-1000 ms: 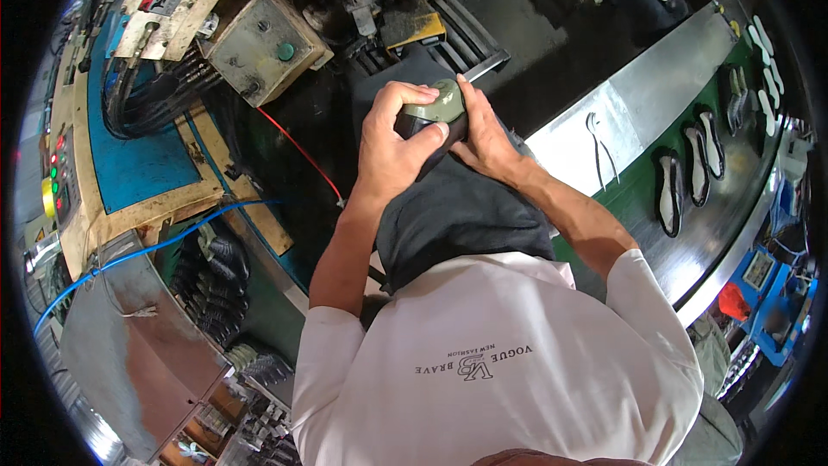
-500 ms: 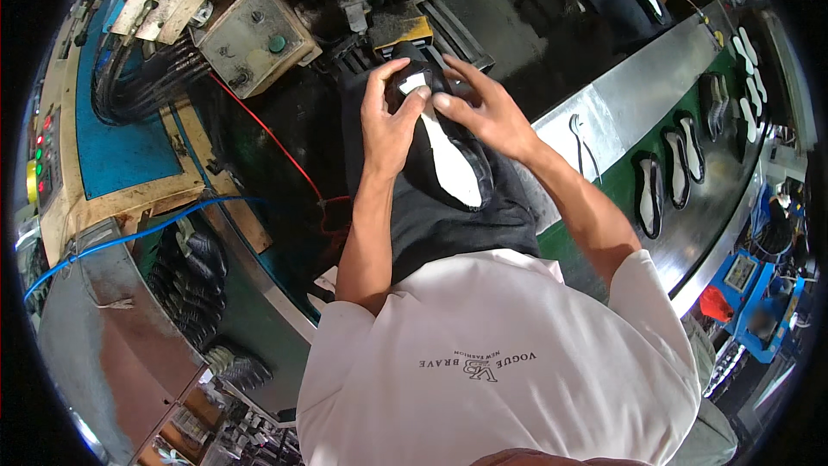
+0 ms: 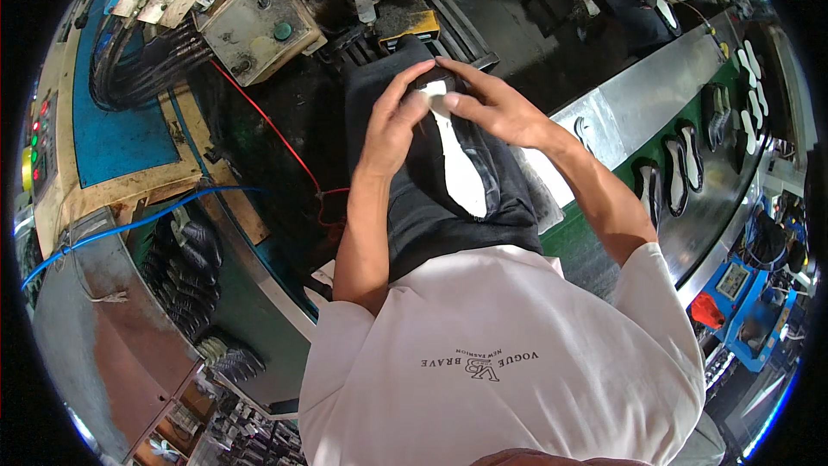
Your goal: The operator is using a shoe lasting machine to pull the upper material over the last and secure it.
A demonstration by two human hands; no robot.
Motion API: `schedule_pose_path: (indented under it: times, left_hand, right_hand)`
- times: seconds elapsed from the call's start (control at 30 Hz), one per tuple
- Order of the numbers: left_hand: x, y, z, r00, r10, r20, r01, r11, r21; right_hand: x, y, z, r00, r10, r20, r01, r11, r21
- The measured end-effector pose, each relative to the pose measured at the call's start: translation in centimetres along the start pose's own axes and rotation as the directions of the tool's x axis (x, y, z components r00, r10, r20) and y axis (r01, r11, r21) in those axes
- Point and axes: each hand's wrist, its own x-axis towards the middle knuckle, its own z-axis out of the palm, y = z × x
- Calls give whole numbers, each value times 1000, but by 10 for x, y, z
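Both my hands are grasping one black shoe (image 3: 481,148), which is lying sole-up over my dark-clothed lap (image 3: 418,229). My left hand (image 3: 392,125) is cupping the far end from its left, and my right hand (image 3: 507,116) is closing round it from the right; fingertips are nearly meeting beyond it. Thumbs are bearing on the narrow part of the white sole piece (image 3: 464,177); the left one is blurring, so I cannot tell how hard it is pressing.

Why so, my reading: the lap is serving as a rest, the wrapped fingers are steadying the far end, and the upturned face is leaving the white piece within the thumbs' reach. The wider end is pointing back toward my body.

Around: right of my right hand, a metal ledge (image 3: 634,116) is carrying pliers (image 3: 583,132), partly hiding behind my forearm. Farther right, more shoes (image 3: 675,174) and loose white pieces (image 3: 749,108) are lying in rows. Left of my left hand, a red cable (image 3: 274,131) is hanging; ahead-left, a control box (image 3: 259,39) is standing. Straight ahead, a yellow block (image 3: 410,26) and machine rails (image 3: 457,26) are limiting forward room. Behind-left of my left hand, dark shoes (image 3: 185,272) are crowding together.
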Motion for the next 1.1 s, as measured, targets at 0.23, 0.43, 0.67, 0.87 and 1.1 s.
schedule_pose_path:
  times: [0.23,0.43,0.67,0.87,1.1]
  left_hand:
    - [19,-13,5,998,-54,-19,47,965,-259]
    - [22,-8,20,999,40,-27,-42,995,-87]
    - [20,-17,31,978,198,-62,-187,971,147]
    - [20,-19,35,990,101,-97,-79,974,210]
    - [10,-26,33,989,145,24,-147,965,219]
  right_hand:
    - [19,2,19,999,10,-41,15,812,584]
    - [17,9,24,989,-42,-142,108,861,497]
    - [6,20,23,981,-46,-187,90,968,235]
    - [10,35,17,970,-107,-220,161,956,245]
    - [12,51,15,986,-51,-161,101,942,319]
